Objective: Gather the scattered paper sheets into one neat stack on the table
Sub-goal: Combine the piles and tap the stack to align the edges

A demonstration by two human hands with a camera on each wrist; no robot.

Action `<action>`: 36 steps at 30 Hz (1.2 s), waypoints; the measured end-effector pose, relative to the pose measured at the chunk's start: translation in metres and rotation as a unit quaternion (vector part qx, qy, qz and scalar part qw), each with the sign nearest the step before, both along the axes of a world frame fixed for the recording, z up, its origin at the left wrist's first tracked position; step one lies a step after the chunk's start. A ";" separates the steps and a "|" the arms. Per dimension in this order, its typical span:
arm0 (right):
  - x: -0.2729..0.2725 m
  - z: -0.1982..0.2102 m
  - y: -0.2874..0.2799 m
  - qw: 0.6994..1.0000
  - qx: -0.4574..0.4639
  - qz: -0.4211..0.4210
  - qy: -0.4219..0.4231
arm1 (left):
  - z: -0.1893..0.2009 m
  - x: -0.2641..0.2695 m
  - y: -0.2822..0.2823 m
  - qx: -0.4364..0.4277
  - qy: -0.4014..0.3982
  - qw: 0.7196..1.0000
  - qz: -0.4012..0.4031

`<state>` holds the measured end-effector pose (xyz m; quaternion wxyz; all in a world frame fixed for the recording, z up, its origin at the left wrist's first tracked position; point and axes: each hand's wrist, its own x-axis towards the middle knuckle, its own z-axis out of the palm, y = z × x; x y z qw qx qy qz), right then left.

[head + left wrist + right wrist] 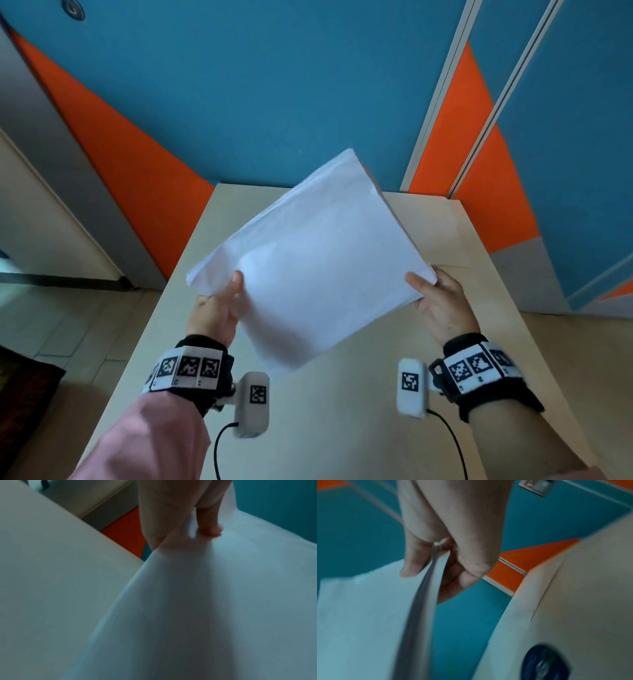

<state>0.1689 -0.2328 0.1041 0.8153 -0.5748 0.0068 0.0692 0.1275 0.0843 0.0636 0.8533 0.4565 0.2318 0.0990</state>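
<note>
We are holding the paper stack [308,260] above the table [342,411], left hand [214,315] and right hand [442,308] each pinching a corner between thumb and fingers.
</note>
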 end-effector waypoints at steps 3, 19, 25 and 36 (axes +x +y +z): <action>-0.006 0.010 0.025 0.994 0.100 0.022 -0.030 | -0.005 -0.006 -0.023 -0.049 -0.020 0.996 -0.072; -0.006 0.032 0.031 0.973 -0.208 0.055 -0.088 | 0.058 -0.003 -0.028 0.204 -0.139 0.957 -0.155; -0.014 0.023 0.026 0.981 -0.162 0.038 -0.096 | 0.045 -0.010 -0.039 0.269 -0.093 0.950 -0.128; -0.028 0.027 0.032 0.984 -0.091 -0.062 -0.139 | 0.052 -0.011 -0.054 0.365 -0.147 0.919 -0.028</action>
